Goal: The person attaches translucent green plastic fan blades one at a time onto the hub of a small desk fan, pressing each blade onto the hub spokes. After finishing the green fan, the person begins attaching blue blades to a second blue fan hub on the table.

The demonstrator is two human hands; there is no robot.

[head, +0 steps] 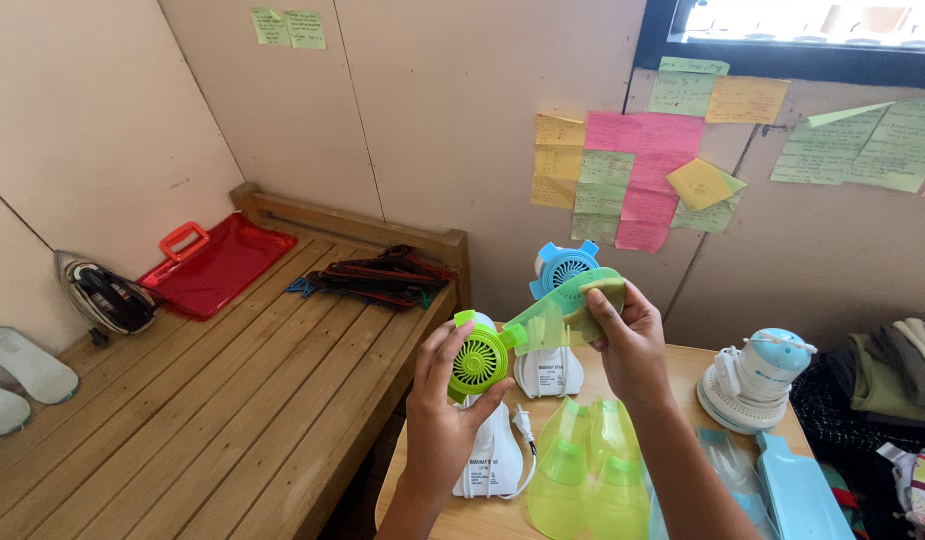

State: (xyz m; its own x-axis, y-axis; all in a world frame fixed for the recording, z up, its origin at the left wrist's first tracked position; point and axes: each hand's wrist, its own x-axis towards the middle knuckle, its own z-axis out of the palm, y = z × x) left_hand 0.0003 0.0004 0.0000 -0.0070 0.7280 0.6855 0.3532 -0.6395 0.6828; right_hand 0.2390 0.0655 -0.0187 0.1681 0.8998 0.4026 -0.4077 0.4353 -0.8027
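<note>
Two hands on green blower, above the desk [682, 360].
Left hand [444, 400] wraps the green blower [479, 360]; right hand [627, 335] pinches translucent green nozzle [557, 318] at its outlet. Best: keep nozzle square, body steady.

Left hand [444, 400] gripping green-faced white fan unit [480, 362]. Right hand [630, 340] pinching translucent green nozzle [557, 318], its narrow end touching the fan. Spare green nozzles [582, 465] just below the grip.

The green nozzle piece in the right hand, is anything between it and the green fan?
Nothing visible. The right hand holds the green nozzle piece with its narrow end already touching the green fan, which the left hand holds.
</note>
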